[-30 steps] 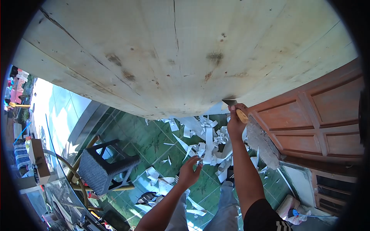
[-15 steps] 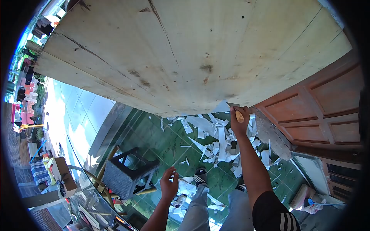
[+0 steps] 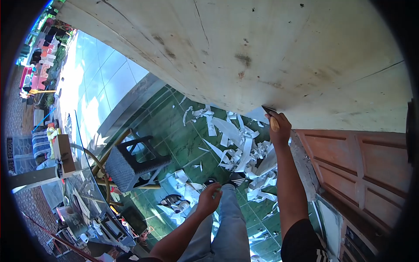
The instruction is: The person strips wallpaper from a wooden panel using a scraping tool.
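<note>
My right hand (image 3: 279,126) is raised and shut on a scraper (image 3: 271,118) with a wooden handle. Its metal blade presses against the lower edge of a pale, stained plank surface (image 3: 244,48) that fills the top of the view. A white strip hangs just left of the blade. My left hand (image 3: 209,198) hangs low in front of my jeans, fingers loosely curled, holding nothing. Far below, my feet stand in sandals on green floor tiles (image 3: 183,139).
White peeled strips (image 3: 244,153) litter the green tiles below. A dark woven stool (image 3: 131,163) stands at the left, beside a glass-topped table with clutter (image 3: 87,205). A brown panelled wooden door (image 3: 366,170) is at the right. A sunlit pale tiled yard lies at the upper left.
The view has swung, so the plank surface and door sit differently. My right hand keeps the scraper at the plank's edge. My left hand has shifted a little right, over my jeans.
</note>
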Demonstrator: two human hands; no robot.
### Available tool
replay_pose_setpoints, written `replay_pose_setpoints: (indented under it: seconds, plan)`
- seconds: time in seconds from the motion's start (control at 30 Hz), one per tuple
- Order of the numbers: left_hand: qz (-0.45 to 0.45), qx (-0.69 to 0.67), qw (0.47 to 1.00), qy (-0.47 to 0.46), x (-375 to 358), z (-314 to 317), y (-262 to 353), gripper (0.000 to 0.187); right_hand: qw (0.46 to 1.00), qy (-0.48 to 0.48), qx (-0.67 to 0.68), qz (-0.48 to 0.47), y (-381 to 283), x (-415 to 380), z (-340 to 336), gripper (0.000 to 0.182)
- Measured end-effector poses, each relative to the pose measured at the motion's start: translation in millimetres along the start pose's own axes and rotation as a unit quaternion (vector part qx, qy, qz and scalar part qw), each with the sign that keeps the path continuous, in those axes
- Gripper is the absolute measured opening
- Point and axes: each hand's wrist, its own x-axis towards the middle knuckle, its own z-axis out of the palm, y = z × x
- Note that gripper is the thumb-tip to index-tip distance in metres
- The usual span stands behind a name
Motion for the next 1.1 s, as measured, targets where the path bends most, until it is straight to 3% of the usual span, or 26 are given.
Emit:
replay_pose_setpoints:
  seconds: [0.1,0.17,0.33,0.4,0.5,0.6,0.7,0.8,0.93,1.1]
  plan:
    - [0.068,-0.013,0.998,0.014,60,3,41,0.033,0.999,-0.036,-0.021,-0.019,5,11,-9,0.01]
    - [0.113,-0.033,0.989,0.085,105,-21,97,0.041,0.995,-0.026,-0.072,-0.068,4,25,-13,0.01]
    - [0.194,-0.289,0.915,0.202,221,-129,205,0.081,0.993,-0.041,-0.086,-0.063,6,38,-18,0.014]
    - [0.212,-0.374,0.884,0.184,253,-173,244,0.095,0.994,-0.042,-0.079,-0.058,5,44,-18,0.016]
    - [0.176,-0.417,0.884,0.119,282,-199,286,0.105,0.996,-0.032,-0.066,-0.052,3,52,-18,0.016]
    - [0.191,-0.343,0.916,0.086,306,-191,303,0.11,0.99,-0.044,-0.111,-0.081,0,53,-18,0.015]
    - [0.196,-0.32,0.92,0.113,322,-182,316,0.118,0.991,0.0,-0.092,-0.1,-8,56,-14,0.011]
    - [0.199,-0.299,0.925,0.119,337,-166,330,0.12,0.998,-0.014,-0.048,-0.031,0,57,-8,0.011]
    - [0.202,-0.268,0.926,0.174,352,-157,348,0.124,0.997,-0.026,-0.065,-0.02,4,64,-5,0.013]
    - [0.245,-0.258,0.922,0.156,377,-153,349,0.123,0.997,-0.041,-0.06,0.016,5,74,4,0.012]
